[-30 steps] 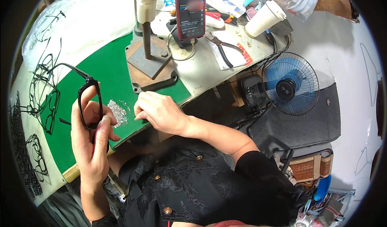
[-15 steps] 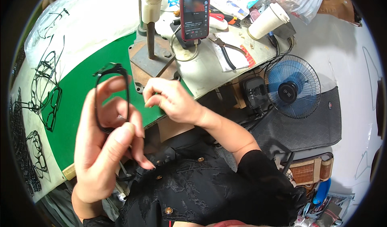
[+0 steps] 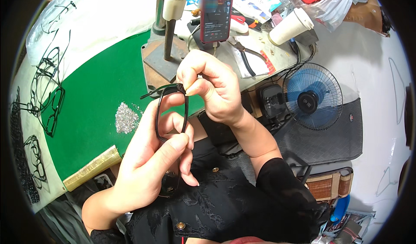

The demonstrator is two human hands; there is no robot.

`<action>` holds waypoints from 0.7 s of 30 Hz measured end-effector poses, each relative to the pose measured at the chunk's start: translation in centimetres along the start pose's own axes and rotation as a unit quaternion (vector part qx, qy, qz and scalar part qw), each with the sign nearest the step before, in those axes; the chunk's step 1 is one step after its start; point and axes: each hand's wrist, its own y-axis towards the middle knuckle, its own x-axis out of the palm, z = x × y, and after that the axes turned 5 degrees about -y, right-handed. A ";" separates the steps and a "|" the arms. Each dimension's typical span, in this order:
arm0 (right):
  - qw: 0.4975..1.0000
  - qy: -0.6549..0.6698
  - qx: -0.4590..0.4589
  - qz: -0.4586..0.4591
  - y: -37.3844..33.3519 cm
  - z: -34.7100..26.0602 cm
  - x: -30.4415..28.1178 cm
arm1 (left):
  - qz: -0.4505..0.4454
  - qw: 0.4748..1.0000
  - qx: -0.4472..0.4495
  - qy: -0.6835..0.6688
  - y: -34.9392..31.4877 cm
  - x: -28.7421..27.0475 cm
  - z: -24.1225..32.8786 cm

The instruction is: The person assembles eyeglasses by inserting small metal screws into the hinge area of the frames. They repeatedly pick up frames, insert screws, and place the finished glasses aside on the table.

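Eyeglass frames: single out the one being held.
It's the black frame raised in the left hand, with the right hand at its upper corner. The other frames lie toward the picture's left edge, away from both hands.

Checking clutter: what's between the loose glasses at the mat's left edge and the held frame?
Head view: green mat bearing a silvery pile, then part of the left hand.

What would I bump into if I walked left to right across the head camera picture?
Loose black eyeglass frames → pile of tiny silvery pieces → held black eyeglass frame → right hand → blue electric fan
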 end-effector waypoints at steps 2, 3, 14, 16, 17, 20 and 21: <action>1.000 -0.005 0.006 -0.009 -0.1 0.2 0.0 | 0.004 1.000 0.002 -0.004 -0.1 -0.2 -0.2; 1.000 -0.009 0.008 -0.012 0.0 0.2 0.1 | 0.005 1.000 0.002 -0.006 -0.1 -0.3 -0.2; 0.998 0.015 0.068 0.007 -0.1 0.5 1.5 | -0.027 0.999 0.022 -0.015 -0.3 -1.5 -0.2; 0.994 0.030 0.101 0.008 -0.3 0.3 1.6 | -0.029 0.999 0.025 -0.017 -0.3 -1.6 -0.2; 0.994 0.031 0.107 0.008 -0.2 0.2 1.7 | -0.029 0.999 0.026 -0.017 -0.3 -1.6 -0.2; 0.995 0.034 0.083 0.030 0.0 0.2 2.1 | -0.030 0.999 0.025 -0.012 -0.4 -1.7 -0.2; 0.996 0.042 0.069 0.035 0.1 0.4 2.5 | -0.023 0.999 0.027 -0.010 -0.5 -1.8 -0.2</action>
